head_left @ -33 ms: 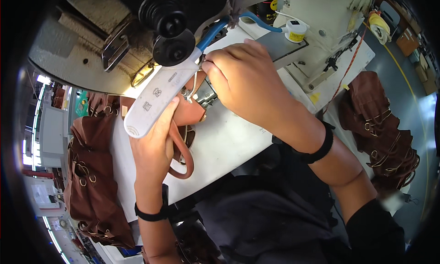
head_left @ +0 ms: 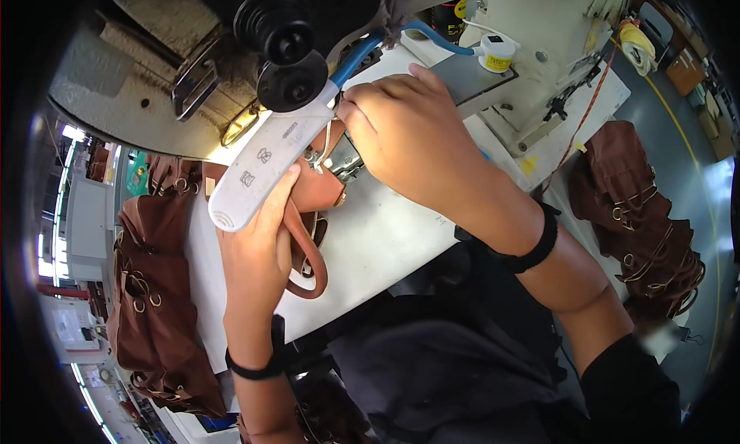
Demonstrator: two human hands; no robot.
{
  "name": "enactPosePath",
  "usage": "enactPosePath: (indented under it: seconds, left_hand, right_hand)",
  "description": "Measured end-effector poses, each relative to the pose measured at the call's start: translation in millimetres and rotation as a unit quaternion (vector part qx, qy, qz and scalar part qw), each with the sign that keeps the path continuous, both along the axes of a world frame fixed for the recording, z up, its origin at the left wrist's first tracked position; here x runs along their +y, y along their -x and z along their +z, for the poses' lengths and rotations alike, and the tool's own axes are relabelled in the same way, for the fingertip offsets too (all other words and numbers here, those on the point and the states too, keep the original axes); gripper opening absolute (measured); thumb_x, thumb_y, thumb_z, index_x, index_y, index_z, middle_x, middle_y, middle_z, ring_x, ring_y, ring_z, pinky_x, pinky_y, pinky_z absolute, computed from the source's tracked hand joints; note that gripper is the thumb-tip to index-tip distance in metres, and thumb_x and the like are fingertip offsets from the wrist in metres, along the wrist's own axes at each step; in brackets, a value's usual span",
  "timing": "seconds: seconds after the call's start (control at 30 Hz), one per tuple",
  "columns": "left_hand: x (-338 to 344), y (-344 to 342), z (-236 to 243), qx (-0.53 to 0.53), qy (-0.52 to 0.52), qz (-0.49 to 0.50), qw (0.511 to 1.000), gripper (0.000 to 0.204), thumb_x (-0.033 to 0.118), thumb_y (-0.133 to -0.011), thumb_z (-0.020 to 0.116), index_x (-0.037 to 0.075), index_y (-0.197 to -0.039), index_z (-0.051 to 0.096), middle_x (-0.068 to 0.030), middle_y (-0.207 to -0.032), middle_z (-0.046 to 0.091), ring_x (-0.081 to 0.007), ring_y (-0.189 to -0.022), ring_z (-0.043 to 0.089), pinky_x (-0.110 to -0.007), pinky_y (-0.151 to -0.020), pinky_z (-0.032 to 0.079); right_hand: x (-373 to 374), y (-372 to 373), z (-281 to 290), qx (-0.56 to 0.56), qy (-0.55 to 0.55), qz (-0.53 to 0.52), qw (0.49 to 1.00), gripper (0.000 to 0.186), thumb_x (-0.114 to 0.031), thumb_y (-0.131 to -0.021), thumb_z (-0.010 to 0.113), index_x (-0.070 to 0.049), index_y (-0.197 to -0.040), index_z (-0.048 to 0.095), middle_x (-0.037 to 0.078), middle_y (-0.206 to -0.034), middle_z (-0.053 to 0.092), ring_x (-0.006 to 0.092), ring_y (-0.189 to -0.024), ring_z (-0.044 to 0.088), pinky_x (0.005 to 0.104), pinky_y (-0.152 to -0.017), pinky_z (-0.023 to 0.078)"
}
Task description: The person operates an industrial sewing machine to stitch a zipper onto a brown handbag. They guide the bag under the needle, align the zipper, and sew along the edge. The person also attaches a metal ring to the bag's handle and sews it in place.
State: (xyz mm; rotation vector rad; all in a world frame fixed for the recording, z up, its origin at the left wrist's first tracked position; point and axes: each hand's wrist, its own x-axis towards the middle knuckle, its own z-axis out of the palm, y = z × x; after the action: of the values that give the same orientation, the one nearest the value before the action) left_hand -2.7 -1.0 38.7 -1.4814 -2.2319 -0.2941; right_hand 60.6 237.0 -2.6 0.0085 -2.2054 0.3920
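Observation:
My left hand (head_left: 254, 259) is closed on a tan leather piece (head_left: 316, 182) with a rounded handle (head_left: 308, 267) hanging toward me; its fingertips are partly hidden by a long white device (head_left: 254, 170) on a blue cable. My right hand (head_left: 408, 136) is closed beside the upper end of that device, fingertips near a thin pale strap (head_left: 327, 139); what they grip is hidden. Under both hands are metal parts of a sewing machine (head_left: 347, 163) on a white table (head_left: 385, 236).
Piles of brown leather bags lie at left (head_left: 162, 290) and right (head_left: 632, 213). The machine's head (head_left: 154, 89) with black pulleys overhangs the top. A blue cable (head_left: 362, 47), a small white round fitting (head_left: 497, 55) and a red cord (head_left: 574, 136) are at the back and right.
My right hand has shifted very slightly left and up. The tan piece and the rest look nearly the same.

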Motion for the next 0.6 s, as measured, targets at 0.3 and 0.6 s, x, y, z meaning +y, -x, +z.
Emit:
enactPosePath:
  seconds: [0.3, 0.6]
  left_hand:
    - [50, -78, -45, -0.107, -0.201, 0.178, 0.957, 0.071, 0.006, -0.075, 0.087, 0.007, -0.138, 0.054, -0.0173, -0.149, 0.056, -0.0419, -0.145, 0.047, -0.054, -0.123, 0.031]
    - [39, -38, -59, 0.019, -0.266, 0.125, 0.956, 0.038, -0.012, -0.083, 0.061, 0.007, -0.113, 0.073, -0.0069, -0.117, 0.078, -0.0272, -0.120, 0.070, -0.049, -0.118, 0.039]
  right_hand:
    - [-3, 26, 9, -0.054, 0.029, 0.010, 0.998, 0.032, -0.034, -0.090, 0.069, -0.002, -0.091, 0.073, 0.018, -0.082, 0.074, 0.0356, -0.089, 0.072, 0.0591, -0.106, 0.044]
    - [-15, 21, 5, 0.047, 0.069, -0.022, 0.996, 0.023, -0.026, -0.084, 0.078, -0.005, -0.084, 0.069, 0.010, -0.072, 0.072, 0.0289, -0.075, 0.070, 0.0506, -0.104, 0.045]
